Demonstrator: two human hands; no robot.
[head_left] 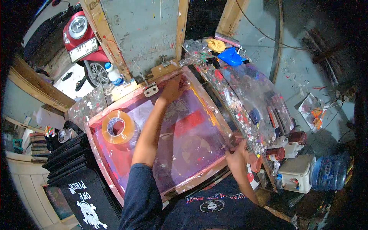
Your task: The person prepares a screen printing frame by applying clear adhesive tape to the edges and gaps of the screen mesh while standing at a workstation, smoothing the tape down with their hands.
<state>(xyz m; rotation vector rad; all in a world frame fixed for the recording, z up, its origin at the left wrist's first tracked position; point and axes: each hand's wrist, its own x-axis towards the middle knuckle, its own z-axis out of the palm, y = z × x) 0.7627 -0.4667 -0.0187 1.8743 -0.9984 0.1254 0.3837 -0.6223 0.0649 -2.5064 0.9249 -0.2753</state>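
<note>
A screen printing frame (100, 161) with pink-stained wooden sides and purple-red mesh lies in front of me, hinged at its far side. My left arm reaches across it, and my left hand (174, 87) is at the far right corner, over the mesh. Shade and the angle hide how its fingers are set. My right hand (237, 155) is closed at the frame's near right corner, its fingers curled against the wood. On the mesh, left of my left forearm, rests a big roll of clear tape (132, 132).
Black printed cloth (76, 199) is stacked at the left. A white bottle with a blue cap (114, 73) stands beyond the frame. The paint-spotted table (245, 103) bears yellow and blue bundles (232, 56). Jars (275, 154) and a water jug (329, 172) are at right.
</note>
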